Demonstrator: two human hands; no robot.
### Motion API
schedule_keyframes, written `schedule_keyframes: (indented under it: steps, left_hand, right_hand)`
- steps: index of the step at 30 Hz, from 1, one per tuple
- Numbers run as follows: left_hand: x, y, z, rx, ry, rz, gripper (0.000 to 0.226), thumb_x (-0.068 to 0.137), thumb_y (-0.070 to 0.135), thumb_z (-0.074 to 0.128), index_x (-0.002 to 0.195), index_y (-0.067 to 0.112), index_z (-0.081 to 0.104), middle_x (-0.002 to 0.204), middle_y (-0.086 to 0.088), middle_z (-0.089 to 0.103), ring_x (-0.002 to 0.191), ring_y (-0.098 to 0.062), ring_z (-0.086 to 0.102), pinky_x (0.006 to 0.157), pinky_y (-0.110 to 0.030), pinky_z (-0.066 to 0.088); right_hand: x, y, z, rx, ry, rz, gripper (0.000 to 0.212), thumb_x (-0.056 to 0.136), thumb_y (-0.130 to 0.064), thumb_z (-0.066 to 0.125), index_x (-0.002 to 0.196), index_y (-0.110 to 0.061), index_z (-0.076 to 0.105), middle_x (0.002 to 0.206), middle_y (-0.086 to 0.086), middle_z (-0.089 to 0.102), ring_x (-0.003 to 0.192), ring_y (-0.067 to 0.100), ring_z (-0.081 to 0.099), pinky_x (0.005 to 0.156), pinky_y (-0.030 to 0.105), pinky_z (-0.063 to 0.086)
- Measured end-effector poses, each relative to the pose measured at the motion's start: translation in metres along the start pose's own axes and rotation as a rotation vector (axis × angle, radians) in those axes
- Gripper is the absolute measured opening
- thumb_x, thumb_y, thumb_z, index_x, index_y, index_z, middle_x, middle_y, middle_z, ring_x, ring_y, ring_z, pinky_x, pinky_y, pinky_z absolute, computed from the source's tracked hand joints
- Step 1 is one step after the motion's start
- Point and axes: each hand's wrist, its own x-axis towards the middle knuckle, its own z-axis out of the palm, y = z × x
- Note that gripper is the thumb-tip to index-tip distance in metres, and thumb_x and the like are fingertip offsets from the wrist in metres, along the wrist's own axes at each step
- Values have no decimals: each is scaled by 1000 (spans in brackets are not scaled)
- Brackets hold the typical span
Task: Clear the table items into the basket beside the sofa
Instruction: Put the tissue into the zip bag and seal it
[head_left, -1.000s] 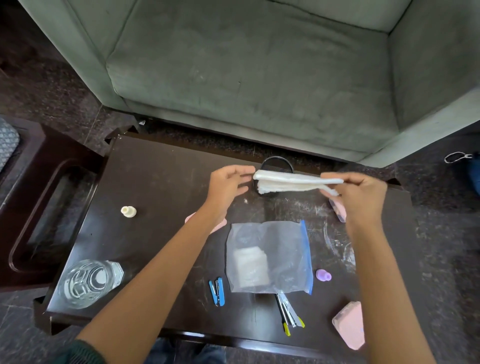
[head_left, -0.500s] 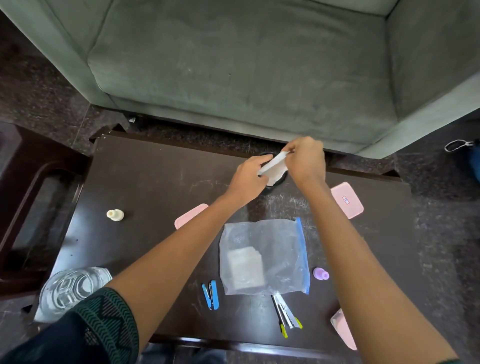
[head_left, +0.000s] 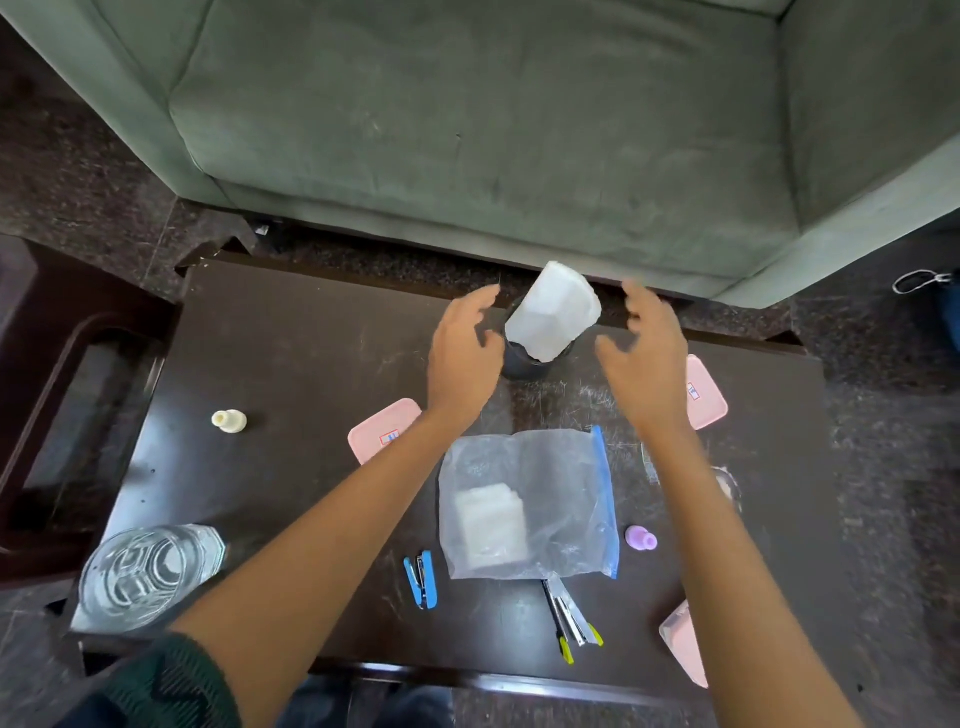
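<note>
A folded white cloth (head_left: 553, 312) stands stuffed in a small black round cup (head_left: 522, 365) at the far edge of the dark table (head_left: 291, 364). My left hand (head_left: 462, 353) hovers just left of the cup, fingers spread, holding nothing. My right hand (head_left: 647, 353) hovers just right of it, also spread and holding nothing. A clear zip bag (head_left: 530, 504) with a white pad inside lies in the middle of the table. No basket is in view.
On the table: pink lids (head_left: 383, 435) (head_left: 704, 392) (head_left: 685, 642), a cream stopper (head_left: 228, 421), a purple stopper (head_left: 641, 538), a blue stapler (head_left: 422, 579), a yellow-tipped tool (head_left: 569, 618) and a glass jar (head_left: 143, 577). A green sofa (head_left: 493, 130) stands behind; a dark side stand (head_left: 62, 395) is left.
Both hands folded the white cloth, pressed it into the black cup, then let go and drew apart to either side.
</note>
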Motion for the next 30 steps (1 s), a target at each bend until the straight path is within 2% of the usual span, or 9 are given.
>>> schedule_keyframes:
  steps: [3,6,8,16,19,22,24,28,30]
  left_hand:
    - [-37,-29,0,112,65,32,40,80,-6,43,109,15,62,109,-2,65,99,-21,61,89,-33,48]
    - [-64,-65,17,434,-428,48,45,84,0,43,124,18,55,131,-4,56,120,-25,51,104,-38,40]
    - [-71,-82,29,729,-591,69,51,89,8,44,139,21,40,148,-2,38,134,-24,36,112,-37,29]
    - [-59,-79,41,1016,-461,65,46,88,32,57,131,20,45,125,-8,50,116,-29,44,96,-40,33]
    - [-50,-72,33,815,-530,-63,21,87,20,54,107,15,59,117,-10,57,110,-30,52,92,-39,41]
    - [-45,-64,21,473,-613,-252,3,84,21,53,82,20,54,84,-2,60,80,-24,55,70,-30,43]
    - [-41,-59,14,266,-632,-337,17,85,21,53,70,23,46,68,4,49,65,-15,46,58,-28,37]
    - [-35,-44,-15,-10,-672,-391,16,91,16,47,76,21,47,78,5,45,75,-12,43,63,-24,34]
    - [-31,-38,-39,-105,-660,-385,14,92,14,46,79,17,49,85,1,46,79,-12,44,62,-22,35]
  right_hand:
    - [-62,36,2,51,36,263,44,76,-18,53,118,-3,55,108,13,58,91,28,51,81,31,39]
    - [-112,74,27,-45,-73,395,43,73,-2,63,115,2,55,113,23,58,102,37,52,85,36,38]
    - [-129,88,44,-105,-111,408,58,72,3,65,127,1,49,123,25,53,113,40,48,92,38,36]
    - [-130,101,56,-207,-145,398,78,78,-6,62,145,-16,23,139,17,36,121,39,45,89,50,46]
    - [-130,102,54,-196,-151,388,81,79,-4,62,146,-17,19,143,17,32,123,38,43,90,49,47]
    - [-136,98,53,-192,-97,327,80,79,-8,65,146,-15,22,150,18,25,134,37,32,101,50,40]
    - [-141,89,51,-229,-19,267,78,79,-11,67,145,-12,25,153,18,21,138,36,25,109,49,29]
    - [-153,58,41,-100,152,204,69,80,-7,63,141,-11,33,152,16,24,138,31,21,111,39,20]
    - [-161,43,40,33,300,167,59,77,-6,55,134,-11,41,146,12,31,134,29,29,110,46,29]
